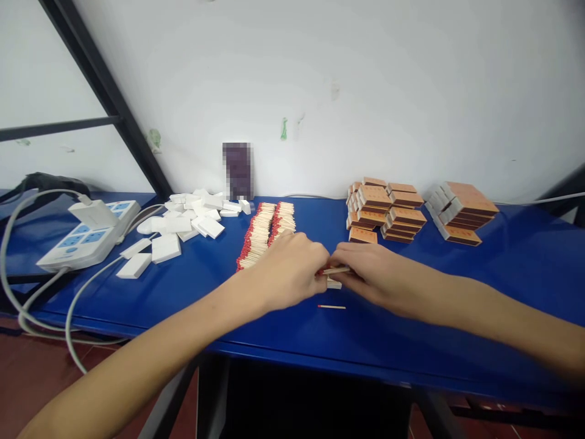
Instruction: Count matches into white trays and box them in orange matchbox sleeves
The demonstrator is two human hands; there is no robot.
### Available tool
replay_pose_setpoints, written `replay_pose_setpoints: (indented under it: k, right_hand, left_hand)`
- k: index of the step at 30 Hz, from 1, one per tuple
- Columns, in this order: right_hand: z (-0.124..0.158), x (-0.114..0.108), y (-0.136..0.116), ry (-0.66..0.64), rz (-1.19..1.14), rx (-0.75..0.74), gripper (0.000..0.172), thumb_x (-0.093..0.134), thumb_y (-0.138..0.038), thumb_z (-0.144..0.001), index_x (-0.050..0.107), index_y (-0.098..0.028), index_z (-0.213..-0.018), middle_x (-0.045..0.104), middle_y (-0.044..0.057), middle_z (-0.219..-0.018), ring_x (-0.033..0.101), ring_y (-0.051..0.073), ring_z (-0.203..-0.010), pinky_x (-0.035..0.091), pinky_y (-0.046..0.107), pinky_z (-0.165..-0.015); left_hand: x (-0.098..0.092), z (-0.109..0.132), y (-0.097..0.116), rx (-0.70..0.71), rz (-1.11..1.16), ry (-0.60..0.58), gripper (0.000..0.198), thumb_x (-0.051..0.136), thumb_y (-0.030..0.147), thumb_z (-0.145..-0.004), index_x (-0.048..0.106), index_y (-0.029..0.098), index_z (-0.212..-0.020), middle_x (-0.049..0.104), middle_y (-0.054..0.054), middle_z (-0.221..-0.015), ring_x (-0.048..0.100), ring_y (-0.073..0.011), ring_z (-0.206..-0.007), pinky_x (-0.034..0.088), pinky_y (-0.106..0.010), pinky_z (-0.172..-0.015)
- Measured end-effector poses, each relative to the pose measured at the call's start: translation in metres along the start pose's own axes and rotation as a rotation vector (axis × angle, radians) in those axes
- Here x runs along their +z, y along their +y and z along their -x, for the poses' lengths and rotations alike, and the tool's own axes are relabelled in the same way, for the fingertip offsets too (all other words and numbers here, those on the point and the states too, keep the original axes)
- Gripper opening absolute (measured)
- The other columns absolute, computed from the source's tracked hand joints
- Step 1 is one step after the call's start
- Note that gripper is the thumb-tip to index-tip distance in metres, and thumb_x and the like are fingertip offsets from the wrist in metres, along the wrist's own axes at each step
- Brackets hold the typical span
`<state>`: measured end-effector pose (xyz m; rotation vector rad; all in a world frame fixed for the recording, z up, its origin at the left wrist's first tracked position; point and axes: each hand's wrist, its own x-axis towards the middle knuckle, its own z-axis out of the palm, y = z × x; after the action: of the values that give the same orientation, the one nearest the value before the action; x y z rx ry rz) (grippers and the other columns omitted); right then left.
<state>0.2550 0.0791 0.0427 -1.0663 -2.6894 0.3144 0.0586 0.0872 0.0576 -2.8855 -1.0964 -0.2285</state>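
Note:
My left hand (292,268) and my right hand (381,277) meet over the middle of the blue table. Their fingers are closed on a few wooden matches (337,270), with red heads at the left hand's fingertips. Under the fingers shows part of a pale matchbox tray (334,284); the hands hide most of it. One loose match (331,306) lies just in front of them, its red head pointing left. Behind my left hand are two long rows of piled matches (259,235), red heads to the left.
White inner trays (196,213) lie heaped at the back left, beside a power strip (91,235) with cables. Stacked orange matchboxes (375,198) stand behind my right hand, with another stack (468,204) farther right. A blurred dark panel (238,171) leans on the wall.

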Motion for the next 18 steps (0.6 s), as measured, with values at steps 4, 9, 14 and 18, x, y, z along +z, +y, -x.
replay_pose_setpoints:
  k: [4, 9, 14, 18]
  right_hand:
    - [-0.010, -0.002, 0.013, -0.010, -0.029, -0.016, 0.024, 0.046, -0.029, -0.098, 0.066, -0.018, -0.093, 0.066, 0.005, -0.087, 0.063, 0.018, -0.080, 0.048, 0.029, -0.067]
    - [-0.012, 0.001, 0.016, -0.048, -0.056, 0.022, 0.026, 0.052, -0.036, -0.095, 0.071, -0.019, -0.094, 0.067, 0.004, -0.083, 0.061, 0.016, -0.072, 0.046, 0.028, -0.061]
    - [-0.007, -0.001, 0.018, -0.018, -0.085, 0.085, 0.024, 0.055, -0.035, -0.093, 0.072, -0.019, -0.093, 0.068, 0.004, -0.083, 0.060, 0.016, -0.070, 0.046, 0.027, -0.060]
    - [-0.007, 0.000, 0.019, -0.007, -0.078, 0.083, 0.022, 0.053, -0.029, -0.093, 0.074, -0.020, -0.088, 0.069, 0.004, -0.082, 0.061, 0.016, -0.071, 0.046, 0.027, -0.063]
  left_hand:
    - [0.003, -0.009, -0.012, -0.010, 0.064, -0.018, 0.012, 0.067, 0.021, -0.085, 0.073, 0.017, -0.075, 0.069, -0.004, -0.068, 0.065, -0.0244, -0.074, 0.044, -0.033, -0.064]
    - [0.012, -0.003, -0.020, -0.010, 0.153, -0.045, 0.010, 0.069, 0.028, -0.088, 0.076, 0.021, -0.088, 0.073, -0.002, -0.078, 0.067, -0.0216, -0.076, 0.046, -0.031, -0.066]
    - [0.008, 0.006, -0.021, -0.017, 0.176, -0.047, 0.009, 0.070, 0.025, -0.087, 0.076, 0.021, -0.094, 0.074, -0.001, -0.083, 0.066, -0.0216, -0.083, 0.047, -0.034, -0.078]
    - [0.010, 0.010, -0.020, -0.032, 0.142, -0.020, 0.015, 0.073, 0.029, -0.085, 0.075, 0.020, -0.097, 0.073, -0.004, -0.084, 0.063, -0.0273, -0.093, 0.045, -0.040, -0.084]
